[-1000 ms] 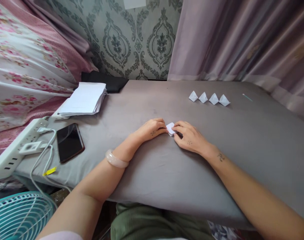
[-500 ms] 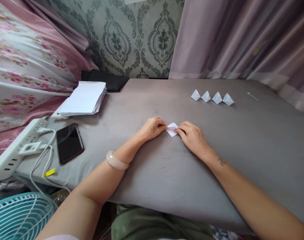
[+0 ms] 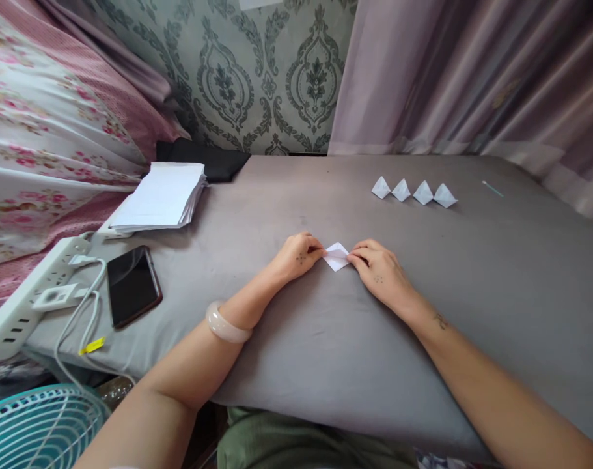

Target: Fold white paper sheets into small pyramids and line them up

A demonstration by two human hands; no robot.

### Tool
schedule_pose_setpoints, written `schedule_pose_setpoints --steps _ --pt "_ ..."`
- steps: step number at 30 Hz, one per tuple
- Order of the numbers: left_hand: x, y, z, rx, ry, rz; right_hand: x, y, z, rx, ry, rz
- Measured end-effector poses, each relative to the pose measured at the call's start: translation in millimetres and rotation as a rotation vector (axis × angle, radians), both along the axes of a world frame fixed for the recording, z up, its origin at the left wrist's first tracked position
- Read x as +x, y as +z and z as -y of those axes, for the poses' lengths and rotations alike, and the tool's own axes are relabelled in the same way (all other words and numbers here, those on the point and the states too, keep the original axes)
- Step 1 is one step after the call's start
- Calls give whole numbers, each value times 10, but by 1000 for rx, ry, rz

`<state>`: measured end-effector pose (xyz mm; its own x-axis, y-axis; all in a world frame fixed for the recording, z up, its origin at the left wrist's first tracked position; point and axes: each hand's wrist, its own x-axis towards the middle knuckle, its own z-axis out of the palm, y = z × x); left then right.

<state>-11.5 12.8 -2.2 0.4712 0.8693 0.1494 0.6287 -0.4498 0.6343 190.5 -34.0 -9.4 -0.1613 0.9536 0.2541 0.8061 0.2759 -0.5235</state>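
A small folded white paper (image 3: 336, 258), diamond-shaped with a crease across its middle, is held low over the grey tablecloth. My left hand (image 3: 300, 255) pinches its left corner between thumb and fingertips. At the opposite corner my right hand (image 3: 378, 268) has its thumb and fingers closed on the paper. Farther back on the right, several folded white paper pieces (image 3: 401, 189) with pointed tops stand in a row. I cannot tell whether the paper between my hands touches the cloth.
On the left lie a stack of white paper (image 3: 160, 195), a black phone (image 3: 134, 285) and a white power strip (image 3: 45, 293) with cables. A black folded item (image 3: 220, 161) is behind the stack. A thin stick (image 3: 493, 189) lies far right. A fan (image 3: 37, 426) stands lower left.
My right hand has shifted slightly right, its fingertips now at the paper's right corner rather than over its face. More of the paper shows. The view has tilted a little.
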Motion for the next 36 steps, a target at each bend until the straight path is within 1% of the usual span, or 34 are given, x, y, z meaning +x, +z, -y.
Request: schedule_pose_setpoints --steps 2,6,8,12,14,23,27,31,36 --pt "31 15 9 -32 58 -6 0 -11 -17 -16 -39 -48" --pt "90 52 27 -142 157 4 -19 -44 -53 -39 -121 -104" --pt "110 57 33 -152 179 -1 -33 -60 -68 -43 -146 -116" --pt "134 30 32 -102 185 -41 -53 -79 -88 -36 -170 -114" --pt "146 16 29 -102 197 -44 -56 -82 -94 -33 -175 -105" --pt "198 54 48 -187 269 -15 -67 -80 -122 -45 -198 -148" --pt "206 37 40 -197 265 -37 -72 -44 -137 -94 -217 -167" --pt "215 -5 29 -166 256 -98 -62 -16 -153 -152 -217 -172" --pt "216 -32 18 -140 258 -133 -58 -12 -166 -173 -222 -161"
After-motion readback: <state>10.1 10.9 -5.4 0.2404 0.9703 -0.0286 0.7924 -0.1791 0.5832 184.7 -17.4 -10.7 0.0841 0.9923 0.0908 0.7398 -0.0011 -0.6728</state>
